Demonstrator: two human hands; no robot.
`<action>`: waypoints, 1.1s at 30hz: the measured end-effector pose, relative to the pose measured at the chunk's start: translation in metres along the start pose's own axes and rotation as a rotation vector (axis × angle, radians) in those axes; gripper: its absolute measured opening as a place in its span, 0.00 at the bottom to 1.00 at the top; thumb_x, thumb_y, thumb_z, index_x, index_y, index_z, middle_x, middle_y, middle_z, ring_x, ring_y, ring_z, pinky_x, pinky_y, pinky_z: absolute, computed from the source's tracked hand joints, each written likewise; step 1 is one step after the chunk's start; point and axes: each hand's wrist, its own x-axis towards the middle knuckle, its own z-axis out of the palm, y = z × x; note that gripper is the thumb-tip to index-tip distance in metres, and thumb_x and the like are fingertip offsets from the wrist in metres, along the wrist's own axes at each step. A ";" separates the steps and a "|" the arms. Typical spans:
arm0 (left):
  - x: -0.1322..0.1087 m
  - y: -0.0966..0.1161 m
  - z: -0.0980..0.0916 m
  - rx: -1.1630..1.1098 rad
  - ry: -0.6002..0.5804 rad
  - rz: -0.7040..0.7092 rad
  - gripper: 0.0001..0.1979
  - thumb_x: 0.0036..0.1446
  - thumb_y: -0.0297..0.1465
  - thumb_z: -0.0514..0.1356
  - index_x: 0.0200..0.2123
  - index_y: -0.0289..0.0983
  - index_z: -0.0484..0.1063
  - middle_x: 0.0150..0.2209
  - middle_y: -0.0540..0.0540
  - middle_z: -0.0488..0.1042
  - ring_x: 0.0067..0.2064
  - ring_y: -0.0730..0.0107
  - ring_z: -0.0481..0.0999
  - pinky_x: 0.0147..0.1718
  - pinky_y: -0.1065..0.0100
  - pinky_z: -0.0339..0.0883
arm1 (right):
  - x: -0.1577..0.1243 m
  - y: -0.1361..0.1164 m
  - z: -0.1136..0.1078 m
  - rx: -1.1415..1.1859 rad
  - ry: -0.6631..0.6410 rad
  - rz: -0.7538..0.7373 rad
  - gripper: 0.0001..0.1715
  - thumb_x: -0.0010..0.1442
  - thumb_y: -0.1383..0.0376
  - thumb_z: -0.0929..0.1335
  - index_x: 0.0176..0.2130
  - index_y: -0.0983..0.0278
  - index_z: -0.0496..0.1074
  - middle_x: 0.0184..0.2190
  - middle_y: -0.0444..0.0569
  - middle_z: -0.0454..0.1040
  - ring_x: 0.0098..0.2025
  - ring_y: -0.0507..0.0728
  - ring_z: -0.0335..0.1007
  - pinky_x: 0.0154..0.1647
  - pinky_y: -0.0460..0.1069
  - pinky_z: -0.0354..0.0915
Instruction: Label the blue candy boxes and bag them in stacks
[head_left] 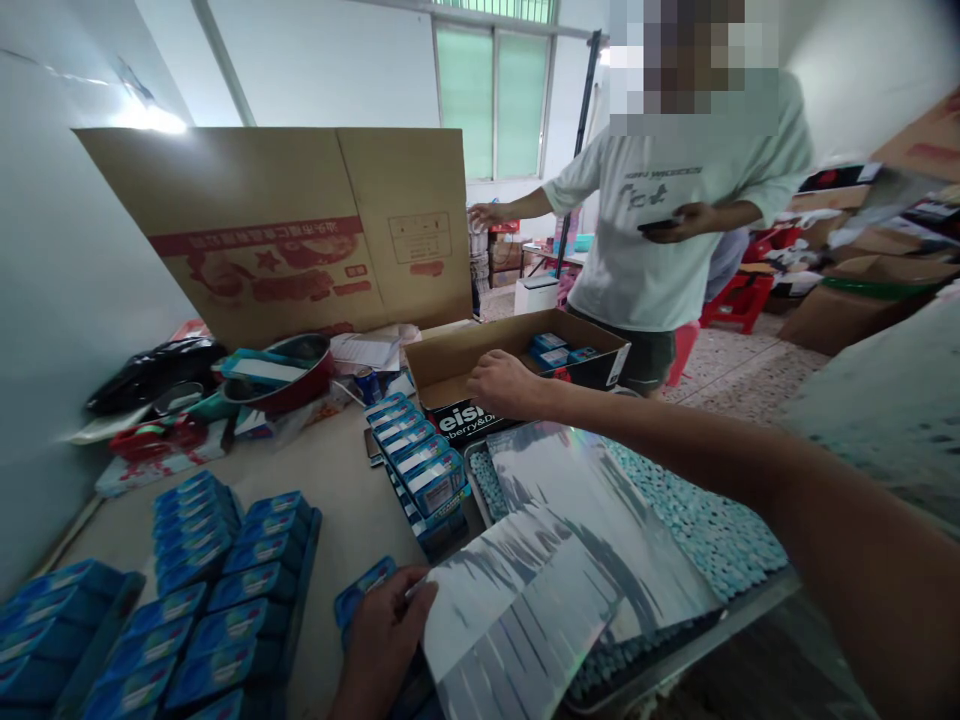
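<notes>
My left hand [386, 632] is closed at the near left edge of a shiny silver sheet [517, 610], pinching it between thumb and fingers. Just behind that hand lies a small blue box [367, 585], partly hidden. The sheet rests over a metal tray [757, 600] of light-blue pellets [675, 500]. My right arm reaches across the tray, and my right hand [504, 385] is at the near wall of an open black carton [465, 422], fingers curled. Whatever that hand may hold is hidden. A few blue boxes [551, 350] sit in the carton's right end.
Rows of blue boxes [247, 580] stand at left, and another stack [420, 465] stands beside the tray. Behind are a red basin [319, 375], a black bag [154, 375] and an upright cardboard sheet [300, 230]. Another person [660, 220] stands beyond the carton, holding a phone.
</notes>
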 end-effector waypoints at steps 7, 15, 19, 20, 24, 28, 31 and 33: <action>0.000 -0.002 0.001 0.011 0.016 0.027 0.24 0.57 0.50 0.58 0.41 0.37 0.82 0.37 0.42 0.86 0.38 0.52 0.85 0.36 0.62 0.73 | 0.011 0.028 0.009 -0.075 -0.057 0.111 0.13 0.70 0.65 0.67 0.45 0.65 0.82 0.46 0.56 0.83 0.50 0.63 0.75 0.50 0.56 0.61; -0.001 -0.001 0.003 0.046 0.037 0.025 0.27 0.56 0.51 0.57 0.42 0.36 0.83 0.35 0.41 0.85 0.36 0.52 0.84 0.35 0.61 0.71 | -0.015 0.075 0.050 -0.120 -0.079 0.288 0.16 0.71 0.62 0.67 0.44 0.69 0.83 0.43 0.61 0.83 0.44 0.61 0.73 0.48 0.54 0.63; 0.000 -0.004 0.004 0.035 0.038 0.027 0.26 0.57 0.50 0.58 0.42 0.36 0.84 0.36 0.41 0.86 0.36 0.53 0.84 0.35 0.62 0.71 | -0.019 0.086 0.055 -0.087 -0.066 0.319 0.18 0.72 0.62 0.67 0.39 0.71 0.83 0.39 0.61 0.83 0.42 0.60 0.71 0.49 0.54 0.62; 0.000 -0.004 0.004 0.030 0.037 0.030 0.26 0.57 0.50 0.58 0.42 0.36 0.84 0.37 0.40 0.86 0.37 0.52 0.84 0.35 0.61 0.72 | -0.018 0.086 0.055 -0.077 -0.066 0.322 0.17 0.70 0.62 0.68 0.39 0.70 0.83 0.39 0.61 0.83 0.42 0.60 0.72 0.49 0.54 0.63; 0.000 -0.004 0.004 0.049 0.056 0.020 0.26 0.56 0.51 0.58 0.42 0.37 0.84 0.37 0.40 0.86 0.38 0.51 0.84 0.36 0.60 0.72 | -0.010 0.077 0.058 -0.049 -0.079 0.327 0.13 0.66 0.60 0.71 0.40 0.67 0.84 0.41 0.60 0.84 0.43 0.63 0.74 0.47 0.55 0.65; -0.001 -0.002 0.004 0.066 0.055 0.023 0.26 0.56 0.51 0.57 0.40 0.37 0.83 0.35 0.42 0.86 0.36 0.52 0.84 0.35 0.61 0.71 | 0.001 0.064 0.058 -0.020 -0.086 0.315 0.13 0.64 0.60 0.72 0.42 0.66 0.84 0.43 0.61 0.85 0.45 0.66 0.78 0.47 0.56 0.66; -0.001 0.000 0.003 0.081 0.046 0.029 0.25 0.56 0.50 0.56 0.39 0.38 0.83 0.35 0.42 0.86 0.37 0.52 0.84 0.35 0.61 0.72 | 0.001 0.050 0.048 0.000 -0.081 0.298 0.12 0.65 0.62 0.71 0.42 0.65 0.84 0.43 0.61 0.85 0.47 0.67 0.79 0.47 0.57 0.67; -0.002 0.002 0.002 0.082 0.042 0.030 0.25 0.56 0.49 0.56 0.39 0.37 0.83 0.36 0.41 0.86 0.38 0.53 0.84 0.36 0.61 0.73 | -0.006 0.039 0.036 0.014 -0.066 0.287 0.12 0.67 0.63 0.70 0.43 0.66 0.83 0.44 0.61 0.84 0.49 0.67 0.79 0.48 0.57 0.67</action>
